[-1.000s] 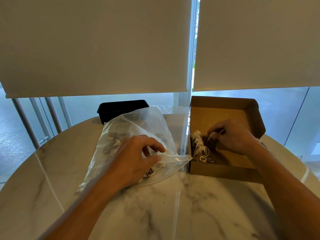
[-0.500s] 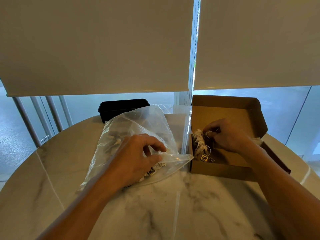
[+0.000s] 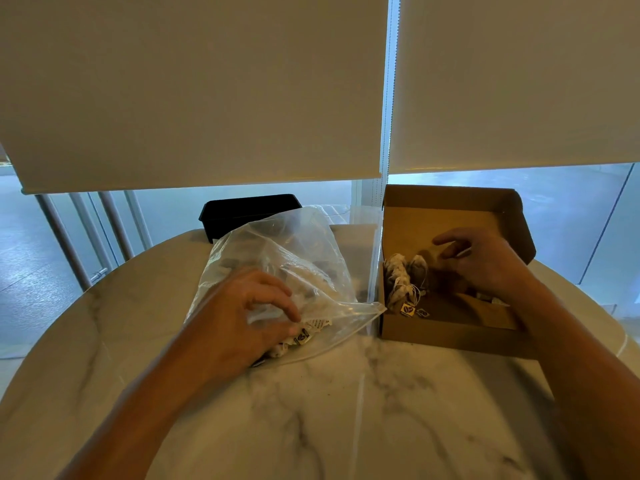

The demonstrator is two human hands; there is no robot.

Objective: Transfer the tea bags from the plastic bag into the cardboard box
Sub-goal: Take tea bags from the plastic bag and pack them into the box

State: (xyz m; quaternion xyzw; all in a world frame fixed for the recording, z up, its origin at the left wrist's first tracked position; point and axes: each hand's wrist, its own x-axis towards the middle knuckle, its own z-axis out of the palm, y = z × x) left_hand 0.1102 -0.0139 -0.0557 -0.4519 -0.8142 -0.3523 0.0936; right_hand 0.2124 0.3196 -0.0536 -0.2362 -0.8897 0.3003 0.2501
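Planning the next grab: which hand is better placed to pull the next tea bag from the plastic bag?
Left hand: it already rests at the plastic bag's mouth. The right hand is over the box.

The right hand (image 3: 485, 261) has opened its fingers, releasing a tea bag (image 3: 418, 270).

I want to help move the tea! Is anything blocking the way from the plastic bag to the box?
Nothing visible does. The plastic bag opens toward the cardboard box, which sits beside it with its lid up. Only the box's low wall lies between.
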